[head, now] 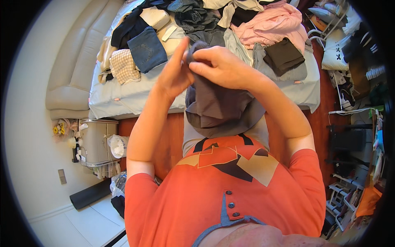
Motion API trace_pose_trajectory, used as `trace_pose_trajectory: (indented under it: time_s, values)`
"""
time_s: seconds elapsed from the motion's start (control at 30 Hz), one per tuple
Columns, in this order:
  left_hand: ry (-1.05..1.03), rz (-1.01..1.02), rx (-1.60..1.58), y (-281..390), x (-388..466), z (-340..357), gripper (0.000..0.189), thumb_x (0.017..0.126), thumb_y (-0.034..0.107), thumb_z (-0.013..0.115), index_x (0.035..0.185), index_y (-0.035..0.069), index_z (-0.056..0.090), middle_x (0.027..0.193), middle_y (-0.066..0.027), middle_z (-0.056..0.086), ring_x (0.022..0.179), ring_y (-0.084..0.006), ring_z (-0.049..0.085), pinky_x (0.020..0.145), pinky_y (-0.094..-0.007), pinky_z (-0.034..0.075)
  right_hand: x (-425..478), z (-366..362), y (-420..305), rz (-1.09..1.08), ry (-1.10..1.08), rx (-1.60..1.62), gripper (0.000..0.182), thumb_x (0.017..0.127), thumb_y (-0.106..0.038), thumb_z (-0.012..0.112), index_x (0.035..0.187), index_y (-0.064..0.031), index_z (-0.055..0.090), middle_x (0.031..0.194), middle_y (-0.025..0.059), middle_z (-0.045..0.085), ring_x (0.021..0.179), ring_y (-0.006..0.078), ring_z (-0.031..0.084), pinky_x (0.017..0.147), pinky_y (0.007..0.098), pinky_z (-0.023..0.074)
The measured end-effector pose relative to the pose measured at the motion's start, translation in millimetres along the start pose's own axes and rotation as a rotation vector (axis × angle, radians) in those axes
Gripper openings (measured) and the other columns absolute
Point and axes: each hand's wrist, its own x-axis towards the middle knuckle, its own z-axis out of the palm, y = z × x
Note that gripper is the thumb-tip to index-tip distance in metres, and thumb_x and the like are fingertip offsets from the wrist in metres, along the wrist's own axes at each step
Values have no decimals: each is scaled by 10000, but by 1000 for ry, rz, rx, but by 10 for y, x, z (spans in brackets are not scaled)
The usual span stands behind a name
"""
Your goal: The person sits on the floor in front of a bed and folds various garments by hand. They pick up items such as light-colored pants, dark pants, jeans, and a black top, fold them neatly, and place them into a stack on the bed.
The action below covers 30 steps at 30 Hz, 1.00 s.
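Note:
A dark grey-brown cloth garment hangs in folds in front of me, over my lap. My right hand pinches its upper end between thumb and fingers. On the other side of that end is my left hand, one digit pointing up and its palm turned towards the cloth. Whether the left fingers grip the fabric is hidden. Beyond my hands, folded blue jeans and a beige checked cloth lie on the bed. A folded dark brown garment rests on grey clothing at the right.
Dark jeans and a pink cloth lie heaped farther back. A beige padded headboard borders the bed's left side. At lower left are a lined bin and a rolled black mat. Cluttered white racks stand right.

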Motion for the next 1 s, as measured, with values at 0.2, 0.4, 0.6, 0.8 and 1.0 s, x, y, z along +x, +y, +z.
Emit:
trace_pose_trajectory:
  time_s: [0.2,0.4,0.6,0.8,1.0]
  values:
    - [219,402,99,450,219,152,142,862,111,612,974,23,610,942,-71,657,884,-189,633,804,-312,509,-152,-251,0,-30,96,239,326,884,-123,590,1183,5,580,1038,75,655,943,123,608,811,262,481]
    - [-162,470,269,2003,-113,388,205,924,90,501,1063,-21,602,1085,-142,643,985,-245,626,902,-357,491,-688,-714,1146,131,236,-123,510,820,-200,674,1286,-71,512,1174,101,584,1039,204,563,899,327,447]
    - [-530,598,636,2817,-173,1109,253,947,38,437,1119,-53,597,1114,-179,634,995,-282,632,916,-370,507,-873,-739,1832,164,441,-178,717,760,-247,724,1381,-127,387,1245,206,492,1137,324,520,968,396,419]
    - [-632,699,814,3029,-198,1600,285,949,3,389,1151,-58,581,1110,-202,622,991,-305,632,883,-385,537,-405,-615,1534,-100,423,-211,618,716,-218,728,1272,-122,476,1055,145,585,923,283,603,821,364,477]
    - [441,1086,702,2777,2,1736,239,936,102,464,1085,-50,573,1094,-173,634,1005,-279,617,919,-387,483,-675,137,1075,-33,171,-5,541,689,-272,771,1137,-79,538,958,121,575,908,280,561,840,357,446]
